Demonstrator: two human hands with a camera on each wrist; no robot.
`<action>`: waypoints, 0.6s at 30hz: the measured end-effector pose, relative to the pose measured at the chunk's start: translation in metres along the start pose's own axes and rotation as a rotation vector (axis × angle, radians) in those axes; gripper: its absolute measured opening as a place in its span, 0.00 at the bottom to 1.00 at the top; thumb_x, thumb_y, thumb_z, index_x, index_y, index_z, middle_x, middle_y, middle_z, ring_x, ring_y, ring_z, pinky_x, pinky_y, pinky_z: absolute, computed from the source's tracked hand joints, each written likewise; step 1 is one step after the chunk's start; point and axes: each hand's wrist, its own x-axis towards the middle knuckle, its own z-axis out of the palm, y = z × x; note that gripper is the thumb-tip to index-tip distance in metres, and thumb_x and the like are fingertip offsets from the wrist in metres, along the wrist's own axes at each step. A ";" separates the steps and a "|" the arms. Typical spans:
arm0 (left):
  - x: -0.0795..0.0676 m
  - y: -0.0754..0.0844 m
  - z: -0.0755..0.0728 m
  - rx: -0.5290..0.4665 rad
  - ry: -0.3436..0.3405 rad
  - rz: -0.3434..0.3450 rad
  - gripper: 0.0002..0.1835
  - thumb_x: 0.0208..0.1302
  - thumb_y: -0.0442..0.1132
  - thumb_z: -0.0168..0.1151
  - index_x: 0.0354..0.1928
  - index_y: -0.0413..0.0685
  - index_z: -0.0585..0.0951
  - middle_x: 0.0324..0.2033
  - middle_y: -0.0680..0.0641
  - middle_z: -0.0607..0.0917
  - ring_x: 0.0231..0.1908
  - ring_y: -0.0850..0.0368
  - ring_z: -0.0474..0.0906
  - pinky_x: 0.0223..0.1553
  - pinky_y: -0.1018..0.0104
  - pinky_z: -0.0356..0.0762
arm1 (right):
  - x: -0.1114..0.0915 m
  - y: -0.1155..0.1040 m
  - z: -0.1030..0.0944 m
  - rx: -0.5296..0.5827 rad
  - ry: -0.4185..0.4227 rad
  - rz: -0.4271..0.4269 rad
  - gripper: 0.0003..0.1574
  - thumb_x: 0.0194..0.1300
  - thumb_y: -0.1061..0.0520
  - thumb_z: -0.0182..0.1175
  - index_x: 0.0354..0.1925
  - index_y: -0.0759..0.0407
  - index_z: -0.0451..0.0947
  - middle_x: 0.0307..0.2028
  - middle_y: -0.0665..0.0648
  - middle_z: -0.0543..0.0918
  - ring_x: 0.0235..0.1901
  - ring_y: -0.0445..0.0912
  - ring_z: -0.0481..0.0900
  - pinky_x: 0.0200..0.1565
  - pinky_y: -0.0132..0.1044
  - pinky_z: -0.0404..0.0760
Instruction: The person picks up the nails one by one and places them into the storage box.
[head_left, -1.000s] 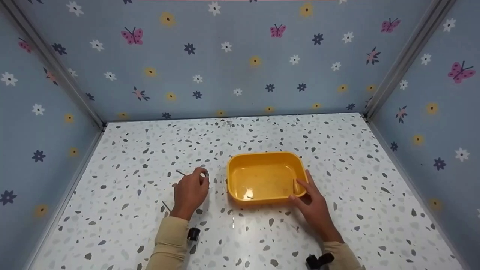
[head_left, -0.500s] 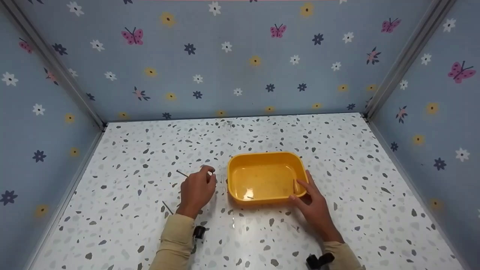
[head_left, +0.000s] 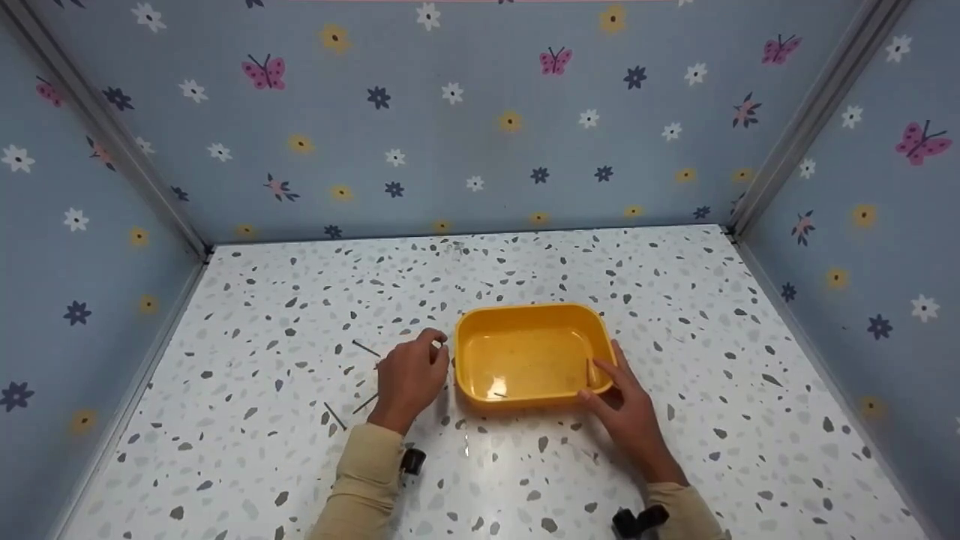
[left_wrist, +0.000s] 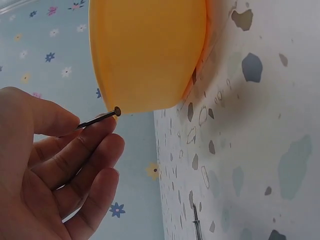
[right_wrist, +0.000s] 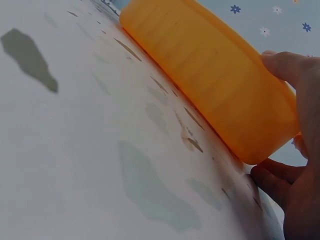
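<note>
A nail [left_wrist: 96, 120] is up off the tabletop [head_left: 525, 480], just outside the left end of the box [head_left: 525, 356]. The left hand [head_left: 411, 377] pinches it between thumb and fingertips, a closed grip, with the nail's flat, round head pointing out past the fingers. In the left wrist view that head overlaps a corner of the box; whether the two touch, I cannot tell.

The box is yellow, shallow, open at the top and rounded at the corners. A thin dark piece [head_left: 500, 395] lies in it by the near wall, and a thin brownish piece [head_left: 589, 373] shows at the right end; both are too small to name surely.

The right hand [head_left: 634, 420] grips the box at its near right corner, with one finger over the rim and others low against the outside.

To the left of the left hand, three more nails lie apart on the tabletop: a far nail [head_left: 367, 348], a near nail [head_left: 335, 415] and a middle nail [head_left: 365, 403] partly hidden by the wrist.

Both arms wear tan sleeves [head_left: 367, 472] with black devices [head_left: 639, 520] at the wrists. Pale blue walls [head_left: 480, 142] printed with flowers and butterflies stand behind and at both sides.
</note>
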 end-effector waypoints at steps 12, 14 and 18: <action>0.002 0.009 0.004 -0.009 0.021 0.026 0.10 0.69 0.42 0.62 0.48 0.48 0.83 0.30 0.50 0.87 0.22 0.61 0.75 0.25 0.64 0.73 | 0.000 0.000 0.000 -0.015 0.001 -0.008 0.41 0.67 0.40 0.64 0.72 0.53 0.67 0.79 0.47 0.45 0.74 0.48 0.55 0.62 0.24 0.62; 0.003 0.010 0.004 -0.005 0.034 0.042 0.09 0.69 0.42 0.63 0.47 0.48 0.84 0.30 0.50 0.87 0.22 0.60 0.75 0.25 0.64 0.74 | 0.000 0.000 0.000 0.008 0.001 -0.014 0.40 0.67 0.41 0.65 0.71 0.54 0.67 0.79 0.48 0.45 0.74 0.49 0.56 0.61 0.24 0.63; 0.002 0.012 0.004 0.005 0.052 0.068 0.08 0.68 0.41 0.64 0.46 0.48 0.84 0.30 0.50 0.87 0.22 0.60 0.76 0.25 0.64 0.75 | -0.001 -0.003 0.000 0.030 0.000 -0.016 0.38 0.68 0.47 0.66 0.71 0.57 0.68 0.79 0.51 0.45 0.74 0.51 0.57 0.60 0.22 0.64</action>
